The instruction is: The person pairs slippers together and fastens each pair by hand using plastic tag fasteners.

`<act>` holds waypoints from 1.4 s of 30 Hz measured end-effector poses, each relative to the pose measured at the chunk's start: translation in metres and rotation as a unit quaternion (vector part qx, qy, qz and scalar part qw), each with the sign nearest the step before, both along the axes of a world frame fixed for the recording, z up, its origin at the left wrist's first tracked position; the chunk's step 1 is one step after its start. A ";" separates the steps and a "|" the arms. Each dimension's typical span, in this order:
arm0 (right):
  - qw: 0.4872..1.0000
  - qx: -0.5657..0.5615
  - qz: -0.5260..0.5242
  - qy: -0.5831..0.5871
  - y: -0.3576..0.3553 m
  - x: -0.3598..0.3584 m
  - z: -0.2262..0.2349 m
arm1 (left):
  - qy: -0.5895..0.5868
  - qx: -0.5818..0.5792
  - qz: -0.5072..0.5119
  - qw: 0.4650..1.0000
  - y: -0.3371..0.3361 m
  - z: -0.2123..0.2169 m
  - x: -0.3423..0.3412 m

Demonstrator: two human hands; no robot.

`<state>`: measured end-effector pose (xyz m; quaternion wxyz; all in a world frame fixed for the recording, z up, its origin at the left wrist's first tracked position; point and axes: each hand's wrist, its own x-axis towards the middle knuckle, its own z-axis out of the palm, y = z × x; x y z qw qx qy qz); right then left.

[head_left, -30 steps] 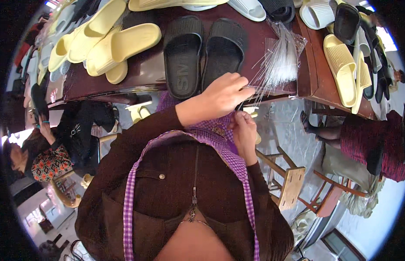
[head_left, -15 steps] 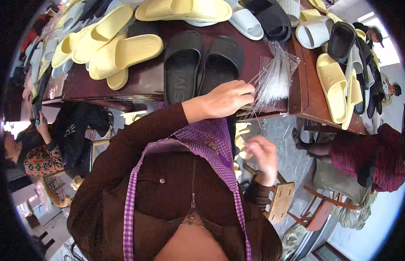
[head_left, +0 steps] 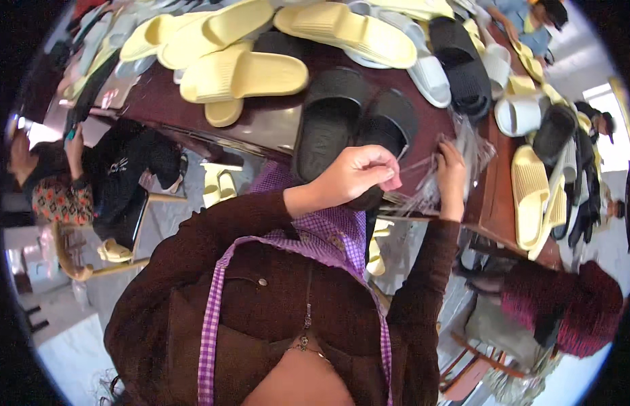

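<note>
Step in hand, judged from the frame: drawing one clear plastic bag off the stack of clear plastic bags (head_left: pixel 457 159) at the tabletop (head_left: pixel 261 125) edge, beside the pair of black slides (head_left: pixel 352 125). Left hand (head_left: pixel 359 176) is curled, fingers (head_left: pixel 382 177) pressed together in a pinch on what looks like a thin film edge; the film itself is too faint to confirm. Right hand (head_left: pixel 452 172) rests on the stack, fingers bent and close, touching the top sheets; whether they grip one cannot be told. Next move likely calls for separating a single bag and opening its mouth, with the slides just beside. Yellow slippers (head_left: pixel 240 71) lie further back.
</note>
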<state>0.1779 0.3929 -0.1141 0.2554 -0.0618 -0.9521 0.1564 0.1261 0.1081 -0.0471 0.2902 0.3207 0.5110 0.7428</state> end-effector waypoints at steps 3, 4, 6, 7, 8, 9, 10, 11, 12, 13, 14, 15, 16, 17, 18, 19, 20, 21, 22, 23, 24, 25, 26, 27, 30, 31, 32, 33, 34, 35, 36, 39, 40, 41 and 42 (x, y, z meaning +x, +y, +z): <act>1.000 0.011 0.000 -0.007 -0.002 -0.001 0.001 | -0.059 0.025 0.030 0.997 -0.042 0.003 -0.012; 1.000 0.018 -0.011 -0.011 -0.004 -0.001 0.003 | -0.108 0.061 0.042 0.991 -0.056 0.003 -0.015; 0.999 0.028 -0.027 -0.017 -0.002 0.000 0.005 | -0.147 0.059 0.081 0.984 -0.082 0.002 -0.024; 0.999 0.027 -0.025 -0.020 -0.001 -0.001 0.006 | -0.184 0.054 0.118 0.974 -0.091 0.004 -0.027; 0.999 0.026 -0.024 -0.023 -0.001 -0.001 0.008 | -0.185 0.055 0.118 0.974 -0.096 0.009 -0.029; 0.999 0.024 -0.017 -0.026 -0.004 -0.004 0.013 | -0.214 0.039 0.126 0.968 -0.102 0.015 -0.030; 0.999 0.026 -0.014 -0.026 -0.006 -0.003 0.019 | -0.242 0.025 0.132 0.961 -0.106 0.021 -0.032; 0.998 0.058 -0.026 0.009 -0.008 0.003 0.027 | -0.270 0.011 0.137 0.953 -0.108 0.025 -0.033; 0.994 0.091 -0.032 0.048 -0.014 0.004 0.043 | -0.267 0.018 0.145 0.953 -0.108 0.030 -0.034; 0.991 0.108 -0.034 0.067 -0.029 0.003 0.065 | -0.247 -0.007 0.128 0.961 -0.105 0.034 -0.032; 0.988 0.124 -0.034 0.088 -0.051 0.002 0.089 | -0.225 -0.033 0.113 0.967 -0.101 0.039 -0.031; 0.993 0.083 -0.012 0.086 -0.074 0.004 0.107 | -0.203 -0.060 0.099 0.972 -0.096 0.043 -0.029; 0.995 0.042 0.012 0.085 -0.099 0.008 0.124 | -0.195 -0.066 0.067 0.976 -0.091 0.045 -0.028; 0.992 0.024 0.090 0.085 -0.125 0.011 0.136 | -0.186 -0.073 0.032 0.979 -0.085 0.045 -0.027; 0.982 0.004 0.169 0.084 -0.148 0.013 0.145 | -0.160 -0.103 -0.007 0.982 -0.081 0.050 -0.024; 0.979 0.003 0.181 0.091 -0.165 0.013 0.149 | -0.134 -0.133 -0.050 0.981 -0.076 0.054 -0.022; 0.972 0.009 0.229 0.051 -0.180 0.012 0.152 | -0.130 -0.133 -0.036 0.982 -0.072 0.054 -0.020; 0.961 0.016 0.274 0.011 -0.188 0.011 0.154 | -0.090 -0.135 -0.068 0.984 -0.068 0.053 -0.017; 0.958 0.015 0.284 0.017 -0.188 0.011 0.153 | -0.051 -0.138 -0.103 0.984 -0.067 0.050 -0.018; 0.958 0.009 0.285 0.021 -0.185 0.010 0.150 | -0.048 -0.140 -0.091 0.985 -0.069 0.046 -0.020; 0.960 0.003 0.281 0.022 -0.179 0.011 0.147 | -0.011 -0.141 -0.085 0.986 -0.070 0.040 -0.021; 0.961 -0.003 0.277 0.022 -0.174 0.010 0.146 | 0.024 -0.143 -0.079 0.986 -0.071 0.036 -0.021; 0.959 -0.005 0.282 0.022 -0.169 0.008 0.146 | 0.059 -0.144 -0.073 0.985 -0.073 0.033 -0.020; 0.970 0.010 0.239 0.034 -0.161 0.008 0.147 | 0.058 -0.145 -0.074 0.985 -0.076 0.034 -0.020; 0.988 0.000 0.152 0.036 -0.130 0.009 0.152 | 0.299 -0.092 0.075 0.947 -0.098 0.037 -0.023; 0.993 -0.025 0.112 0.029 -0.119 0.011 0.154 | 0.296 -0.090 0.070 0.948 -0.108 0.041 -0.020; 0.996 -0.049 0.067 0.021 -0.113 0.015 0.155 | 0.358 -0.149 0.111 0.915 -0.118 0.055 -0.018; 0.997 -0.049 0.055 0.017 -0.111 0.018 0.153 | 0.416 -0.204 0.151 0.873 -0.125 0.065 -0.017; 0.995 -0.050 0.086 -0.005 -0.112 0.019 0.150 | 0.415 -0.199 0.137 0.877 -0.128 0.071 -0.013; 0.991 -0.052 0.116 -0.029 -0.114 0.017 0.146 | 0.443 -0.203 0.136 0.863 -0.130 0.074 -0.009; 0.987 -0.054 0.145 -0.053 -0.116 0.015 0.140 | 0.470 -0.205 0.133 0.848 -0.131 0.076 -0.005; 0.953 -0.120 0.245 -0.131 -0.126 0.005 0.107 | 0.508 -0.197 0.121 0.830 -0.124 0.068 0.003; 0.947 -0.121 0.261 -0.142 -0.130 0.000 0.096 | 0.520 -0.198 0.128 0.821 -0.120 0.061 0.004; 0.950 -0.121 0.249 -0.144 -0.130 -0.005 0.086 | 0.533 -0.201 0.138 0.810 -0.115 0.056 0.004; 0.950 -0.085 0.255 -0.158 -0.130 -0.011 0.077 | 0.534 -0.195 0.131 0.812 -0.111 0.049 0.004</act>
